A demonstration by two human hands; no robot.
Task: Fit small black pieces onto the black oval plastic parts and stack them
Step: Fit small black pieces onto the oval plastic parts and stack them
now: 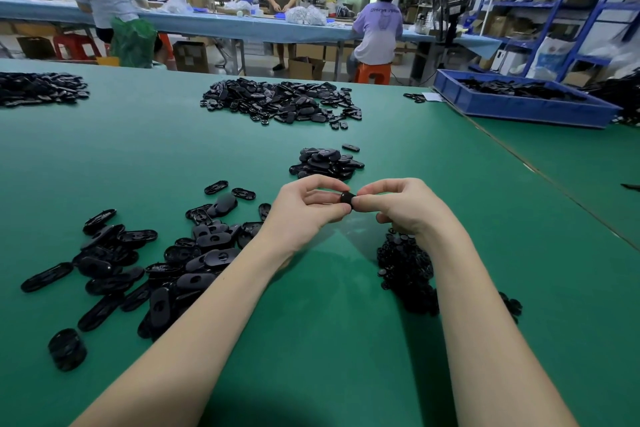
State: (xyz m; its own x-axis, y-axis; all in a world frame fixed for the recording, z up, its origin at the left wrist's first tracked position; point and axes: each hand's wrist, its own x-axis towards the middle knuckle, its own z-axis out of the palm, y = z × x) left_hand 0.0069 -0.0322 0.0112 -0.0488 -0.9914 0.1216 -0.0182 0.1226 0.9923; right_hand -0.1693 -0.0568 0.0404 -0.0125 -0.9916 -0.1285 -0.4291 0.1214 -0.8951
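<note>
Above the green table (311, 322) my left hand (304, 208) and my right hand (401, 204) meet, both pinching one black oval plastic part (347, 199), seen end on; most of it is hidden by my fingers. Loose black oval parts (166, 260) lie scattered on the left. A heap of small black pieces (405, 270) lies under my right wrist. A small pile of oval parts (327, 163) sits just beyond my hands.
A larger heap of black parts (280, 100) lies further back, another (38, 88) at the far left. A blue tray (519, 104) of parts stands at the back right. A short stack of ovals (67, 350) stands near left. People work at a blue bench behind.
</note>
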